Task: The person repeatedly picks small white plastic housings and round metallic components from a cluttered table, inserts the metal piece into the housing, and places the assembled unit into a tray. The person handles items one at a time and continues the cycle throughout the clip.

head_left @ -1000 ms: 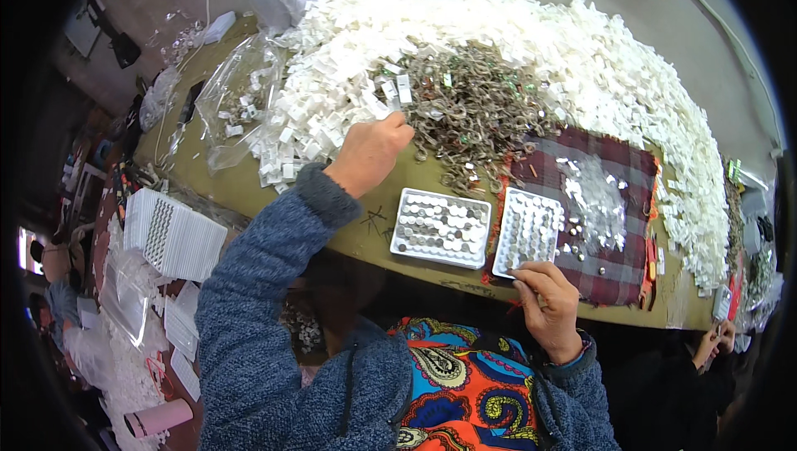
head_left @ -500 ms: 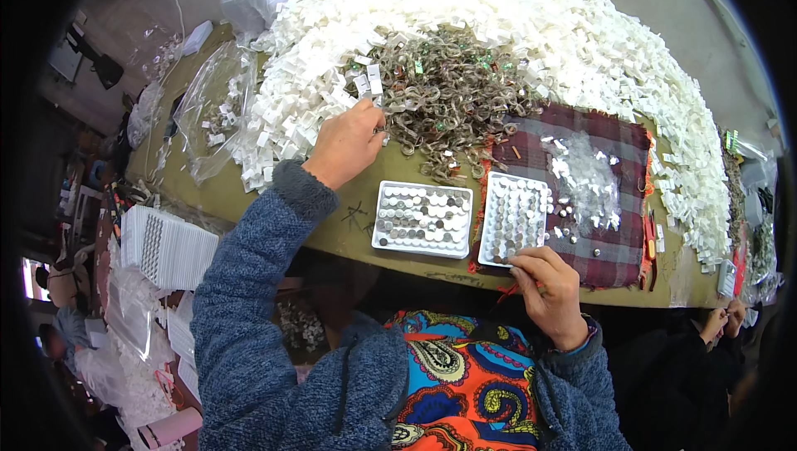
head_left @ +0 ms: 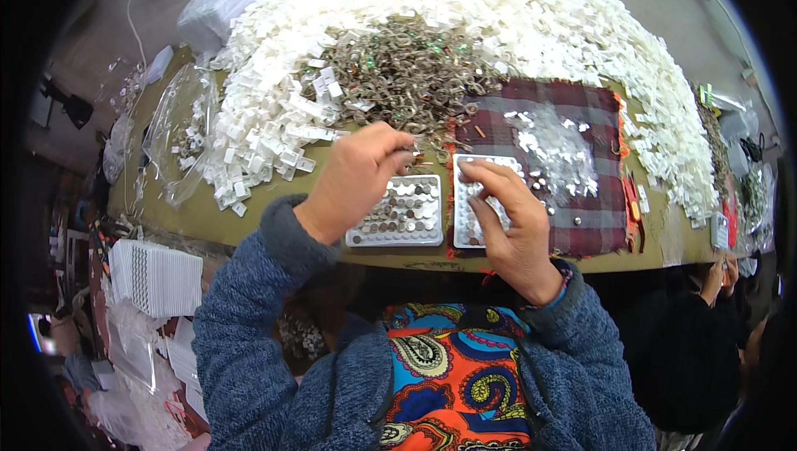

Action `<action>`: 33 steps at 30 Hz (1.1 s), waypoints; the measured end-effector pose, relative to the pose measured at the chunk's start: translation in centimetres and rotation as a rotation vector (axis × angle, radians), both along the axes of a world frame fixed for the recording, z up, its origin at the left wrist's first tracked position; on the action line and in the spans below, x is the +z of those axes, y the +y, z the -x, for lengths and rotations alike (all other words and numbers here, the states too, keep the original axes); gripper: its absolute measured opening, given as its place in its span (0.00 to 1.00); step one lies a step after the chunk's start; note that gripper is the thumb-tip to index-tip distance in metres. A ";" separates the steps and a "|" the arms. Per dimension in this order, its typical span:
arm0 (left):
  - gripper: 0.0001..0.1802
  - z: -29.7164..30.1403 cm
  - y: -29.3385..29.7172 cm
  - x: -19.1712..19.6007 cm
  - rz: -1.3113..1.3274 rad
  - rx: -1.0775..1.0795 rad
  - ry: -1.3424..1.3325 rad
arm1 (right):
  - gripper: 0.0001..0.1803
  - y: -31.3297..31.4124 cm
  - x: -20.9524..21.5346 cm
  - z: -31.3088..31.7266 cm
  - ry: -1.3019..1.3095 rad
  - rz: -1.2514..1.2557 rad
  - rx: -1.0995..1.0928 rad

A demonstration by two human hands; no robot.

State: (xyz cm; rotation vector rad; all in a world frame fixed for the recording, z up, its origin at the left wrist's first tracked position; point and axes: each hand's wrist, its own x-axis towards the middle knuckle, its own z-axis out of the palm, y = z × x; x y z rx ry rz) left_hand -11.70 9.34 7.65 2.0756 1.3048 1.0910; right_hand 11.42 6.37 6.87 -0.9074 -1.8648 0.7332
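Paisley apron: orange, blue and yellow [head_left: 457, 380], nearest, between two blue knitted sleeves [head_left: 257, 330].
Right hand: [head_left: 516, 223] over the right-hand tray, thumb and forefinger parted with a narrow gap; whether the fingertips touch the pieces I cannot tell.
Right-hand tray: white, rectangular [head_left: 457, 223], directly under the right fingers, partly hidden by them, filled with rows of small round pieces.
Left hand: [head_left: 357, 177] above the upper left part of the other tray, thumb and fingers drawn close together; whether a small piece sits between them I cannot tell.
Left-hand tray: white [head_left: 398, 242], just beside the first, below and to the right of the left hand, holding rows of grey and white discs.
Plaid cloth: maroon and grey [head_left: 594, 239], right of the trays, with shiny small pieces [head_left: 556, 152] scattered on it.
Red-handled pliers: [head_left: 635, 218] at the cloth's right edge.
Grey-brown ring-shaped pieces: [head_left: 407, 77] heaped beyond both hands.
White plastic pieces: [head_left: 581, 44] in a broad mound, farthest back.
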 end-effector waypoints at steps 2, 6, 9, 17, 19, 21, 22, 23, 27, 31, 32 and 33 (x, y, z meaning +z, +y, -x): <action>0.12 -1.6 -0.6 0.0 -0.281 -0.052 0.167 | 0.25 0.6 -0.3 0.8 0.071 -0.056 -0.001; 0.10 -3.9 -1.5 -0.2 -0.278 -0.087 0.173 | 0.25 1.4 -0.8 1.3 0.152 0.055 -0.005; 0.10 -4.5 -1.5 -0.1 -0.285 -0.123 0.149 | 0.25 1.2 -0.7 0.7 0.047 -0.072 -0.069; 0.07 -5.9 -3.0 0.1 -0.232 -0.228 0.187 | 0.30 1.1 -0.4 -1.8 -0.303 -0.371 0.126; 0.07 -5.8 -3.9 0.2 -0.117 -0.285 0.179 | 0.24 0.6 -0.6 -2.5 -0.295 -0.269 0.152; 0.08 -5.8 -5.0 0.2 -0.067 -0.274 0.174 | 0.21 -0.3 -0.5 -3.4 -0.350 -0.095 0.193; 0.08 -5.8 -5.6 0.2 -0.053 -0.270 0.176 | 0.16 -1.0 -0.6 -3.5 -0.265 -0.091 0.183; 0.08 -5.8 -6.1 0.0 -0.039 -0.266 0.176 | 0.16 -1.5 -0.6 -3.7 -0.272 -0.053 0.181; 0.05 -6.1 -7.2 -0.8 -0.150 -0.227 0.171 | 0.17 -3.2 -0.4 -3.8 -0.247 0.026 0.140; 0.04 -5.8 -7.6 -1.0 -0.200 -0.234 0.162 | 0.13 -4.1 -0.4 -3.0 -0.151 0.212 0.115; 0.05 -5.5 -7.8 -0.9 -0.186 -0.245 0.170 | 0.11 -4.4 -0.5 -2.7 -0.119 0.326 0.140; 0.05 -5.1 -7.9 -0.7 -0.010 -0.262 0.010 | 0.09 -4.7 -0.5 -2.5 -0.088 0.481 0.163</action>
